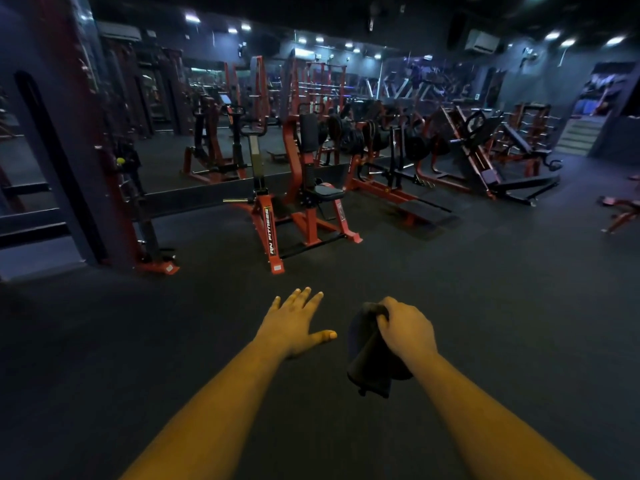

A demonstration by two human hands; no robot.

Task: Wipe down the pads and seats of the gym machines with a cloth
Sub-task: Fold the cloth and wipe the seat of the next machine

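Note:
My right hand (407, 329) grips a dark cloth (370, 355) that hangs down from its curled fingers. Beside it, my left hand (298, 322) is held out flat with the fingers spread and holds nothing. Both hands hover above the dark floor. Ahead stands a red machine (304, 216) with a black seat (329, 191) and an upright black back pad (308, 131). It is some way beyond my hands, apart from them.
Red plate-loaded machines (398, 168) and a leg press (485, 161) line the mirrored back wall. A dark column with a red frame (114, 188) rises at the left. A low red bench (623, 213) sits at the right edge. Steps (581, 136) lie far right.

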